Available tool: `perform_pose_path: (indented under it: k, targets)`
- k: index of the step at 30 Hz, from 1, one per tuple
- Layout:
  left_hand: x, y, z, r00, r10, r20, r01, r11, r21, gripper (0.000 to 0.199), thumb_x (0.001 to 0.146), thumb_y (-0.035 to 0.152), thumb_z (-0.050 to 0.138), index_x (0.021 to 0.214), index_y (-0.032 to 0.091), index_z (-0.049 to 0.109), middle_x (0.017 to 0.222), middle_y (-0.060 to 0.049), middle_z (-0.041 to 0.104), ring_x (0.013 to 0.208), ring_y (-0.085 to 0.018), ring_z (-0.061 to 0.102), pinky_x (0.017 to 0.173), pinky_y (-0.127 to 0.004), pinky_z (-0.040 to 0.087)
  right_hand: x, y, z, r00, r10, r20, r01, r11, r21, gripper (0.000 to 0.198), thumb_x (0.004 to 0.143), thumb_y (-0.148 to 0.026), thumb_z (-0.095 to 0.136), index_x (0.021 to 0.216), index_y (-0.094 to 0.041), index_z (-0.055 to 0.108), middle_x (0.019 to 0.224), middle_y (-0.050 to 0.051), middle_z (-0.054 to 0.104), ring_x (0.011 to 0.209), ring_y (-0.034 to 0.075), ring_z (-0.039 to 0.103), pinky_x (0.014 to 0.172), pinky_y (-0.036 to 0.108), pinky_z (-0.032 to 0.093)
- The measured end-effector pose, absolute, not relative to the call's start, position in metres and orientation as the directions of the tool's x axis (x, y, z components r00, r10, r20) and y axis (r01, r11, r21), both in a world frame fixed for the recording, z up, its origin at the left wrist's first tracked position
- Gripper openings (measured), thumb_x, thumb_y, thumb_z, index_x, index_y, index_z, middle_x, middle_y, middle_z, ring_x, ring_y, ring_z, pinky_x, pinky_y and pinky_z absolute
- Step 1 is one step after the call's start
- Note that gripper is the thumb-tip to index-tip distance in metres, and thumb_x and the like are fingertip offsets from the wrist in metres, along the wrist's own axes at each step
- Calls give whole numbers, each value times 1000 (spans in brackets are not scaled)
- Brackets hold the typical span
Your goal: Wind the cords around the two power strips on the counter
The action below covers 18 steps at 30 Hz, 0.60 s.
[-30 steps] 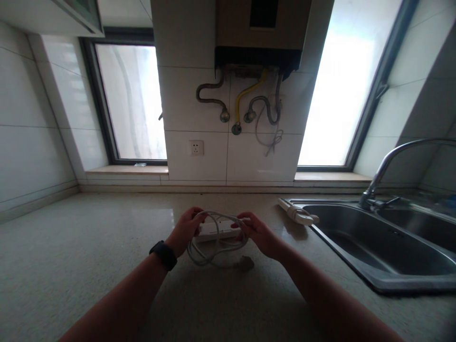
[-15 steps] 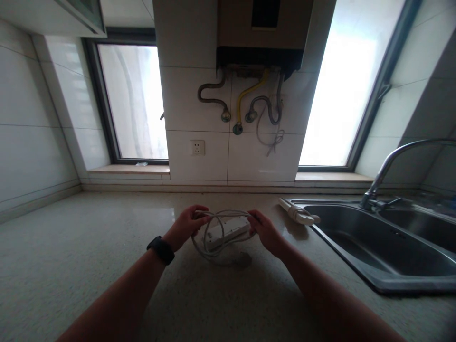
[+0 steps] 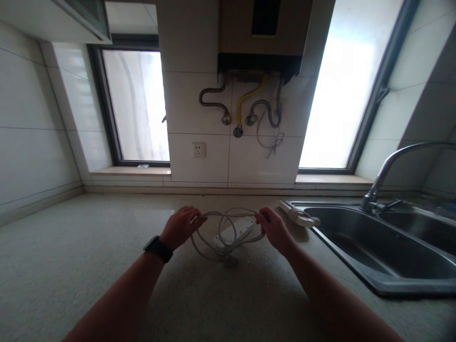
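Note:
Loops of a pale power cord point(image 3: 213, 213) stretch between my two hands above the counter. My left hand point(image 3: 182, 225), with a dark watch on its wrist, pinches the loops at their left end. At the right end my right hand point(image 3: 272, 229) has its fingers closed round the same cord. Behind and below the loops lies a white power strip point(image 3: 230, 233), partly covered by the cord. The cord's plug point(image 3: 230, 261) hangs low in front of the strip, blurred; whether it touches the counter I cannot tell.
A second white power strip point(image 3: 297, 216), wrapped in its cord, lies beside the steel sink point(image 3: 351, 247) on the right. A curved faucet point(image 3: 386, 171) rises behind the sink. On the tiled wall are a socket point(image 3: 198, 150) and a water heater point(image 3: 261, 35) with hoses.
My hands have moved apart, the right one further right, widening the cord loops. The plug has swung left. The power strip sits slightly further right in view.

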<state>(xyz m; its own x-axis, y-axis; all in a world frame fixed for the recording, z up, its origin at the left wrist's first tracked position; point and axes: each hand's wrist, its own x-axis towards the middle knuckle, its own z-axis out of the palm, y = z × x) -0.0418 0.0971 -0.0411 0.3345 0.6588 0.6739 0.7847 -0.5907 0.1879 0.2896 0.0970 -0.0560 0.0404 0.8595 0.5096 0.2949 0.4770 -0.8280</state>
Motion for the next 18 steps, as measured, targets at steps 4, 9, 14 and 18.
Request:
perform_pose_path:
  k: [4,9,14,18]
  targets:
    - [-45,102,-46,328,702,632,771,-586,250,38,100,52,46,81,20,56,82,-2,58,74,-17,55,69,-30,40,289,97,-57,23,861,509,262,486,-834,35,89,-54,60,78,-21,53,67,-2,60,44,10,49,42,23,36]
    - [-42,103,-48,266,795,545,674,-558,485,41,96,58,49,77,22,46,72,2,56,63,-15,56,63,-28,40,289,100,-60,43,888,457,118,450,-885,39,86,-59,60,82,-23,46,66,-5,61,40,11,52,38,23,38]
    - [-40,103,-50,185,896,404,522,-437,732,40,98,58,42,80,22,46,68,3,60,53,-14,61,54,-26,42,290,99,-59,37,932,362,58,359,-931,41,84,-61,59,87,-24,42,70,-5,63,39,14,58,36,24,41]
    - [-41,106,-54,163,907,389,509,-415,754,39,97,58,45,81,23,46,66,4,59,51,-14,63,52,-25,42,290,98,-59,25,942,336,43,335,-941,43,84,-63,59,89,-24,40,73,-5,64,40,14,60,36,24,42]
